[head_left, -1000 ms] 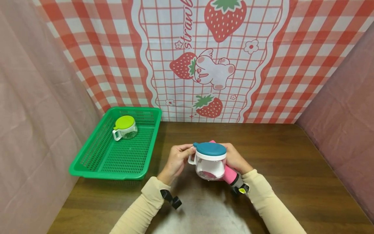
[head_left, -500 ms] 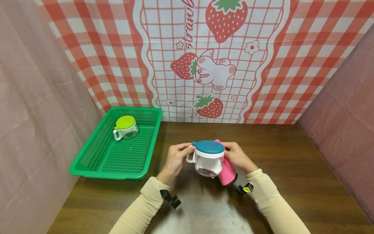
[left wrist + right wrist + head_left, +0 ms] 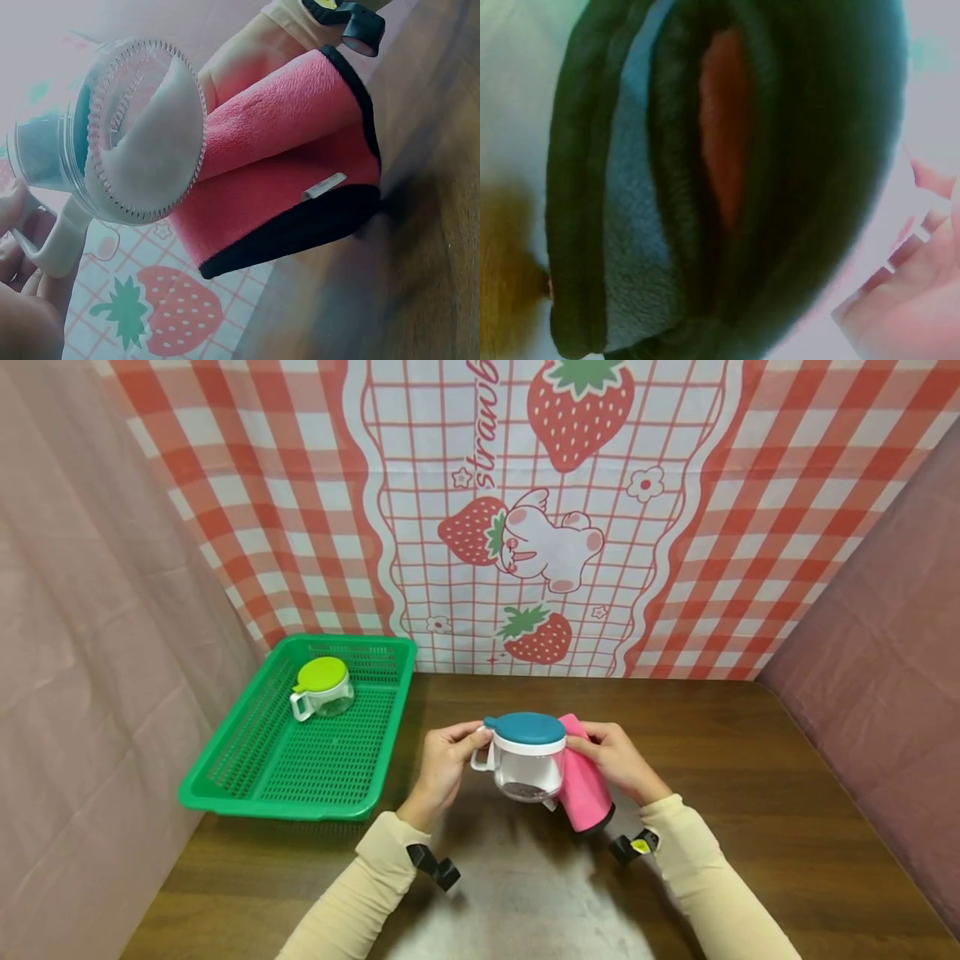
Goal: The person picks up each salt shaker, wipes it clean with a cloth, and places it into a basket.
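Observation:
Above the table, a clear seasoning jar (image 3: 527, 767) with a blue lid, white collar and white handle is held upright. My left hand (image 3: 441, 767) grips it by the handle, thumb near the lid's tab. A folded pink cloth (image 3: 585, 789) with dark edging hangs from my right hand (image 3: 621, 762), which pinches it against the jar's right side. Seen from below in the left wrist view, the jar (image 3: 146, 135) has a white piece inside. The cloth's dark folds (image 3: 802, 150) fill most of the right wrist view and hide the right fingers.
To the left, a green plastic basket (image 3: 386, 735) stands on the brown wooden table (image 3: 720, 760). Inside it sits a similar jar with a lime-green lid (image 3: 322, 674). A strawberry-print cloth (image 3: 555, 527) hangs behind, and pink curtains (image 3: 97, 635) flank the sides.
The jar has shifted slightly left and up with the left hand. My right hand has moved a little right, and more of the pink cloth now shows beside the jar.

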`<state>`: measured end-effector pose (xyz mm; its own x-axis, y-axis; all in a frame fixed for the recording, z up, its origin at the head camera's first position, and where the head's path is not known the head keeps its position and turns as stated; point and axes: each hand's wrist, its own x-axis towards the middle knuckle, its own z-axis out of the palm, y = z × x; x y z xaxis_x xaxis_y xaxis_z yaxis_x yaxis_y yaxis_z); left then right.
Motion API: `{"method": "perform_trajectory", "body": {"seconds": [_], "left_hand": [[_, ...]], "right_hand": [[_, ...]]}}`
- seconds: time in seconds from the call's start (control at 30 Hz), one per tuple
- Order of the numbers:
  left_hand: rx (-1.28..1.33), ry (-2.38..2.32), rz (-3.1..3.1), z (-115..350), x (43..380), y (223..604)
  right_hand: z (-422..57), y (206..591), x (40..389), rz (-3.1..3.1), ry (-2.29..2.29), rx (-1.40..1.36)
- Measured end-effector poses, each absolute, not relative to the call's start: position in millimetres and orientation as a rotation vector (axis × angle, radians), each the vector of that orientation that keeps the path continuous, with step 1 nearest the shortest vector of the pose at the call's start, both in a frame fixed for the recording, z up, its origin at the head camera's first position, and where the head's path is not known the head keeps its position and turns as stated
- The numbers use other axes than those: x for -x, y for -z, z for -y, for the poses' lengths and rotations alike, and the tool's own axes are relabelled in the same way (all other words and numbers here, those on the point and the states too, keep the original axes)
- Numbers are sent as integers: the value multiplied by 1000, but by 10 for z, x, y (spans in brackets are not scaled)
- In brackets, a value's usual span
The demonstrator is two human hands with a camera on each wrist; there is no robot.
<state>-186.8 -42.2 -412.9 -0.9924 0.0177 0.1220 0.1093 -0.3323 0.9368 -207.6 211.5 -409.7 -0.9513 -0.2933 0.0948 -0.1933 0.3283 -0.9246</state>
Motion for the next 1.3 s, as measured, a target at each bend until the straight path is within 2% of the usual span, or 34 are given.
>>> {"method": "perform_trajectory", "body": {"seconds": [0.57, 1.3], "left_hand": [[117, 2353, 1847, 457, 1876, 4145], [114, 2262, 1912, 451, 1872, 4178]], "right_hand": [[-2196, 3947, 2075, -2542, 1745, 431], [-2261, 3676, 2068, -2849, 1480, 808]]}}
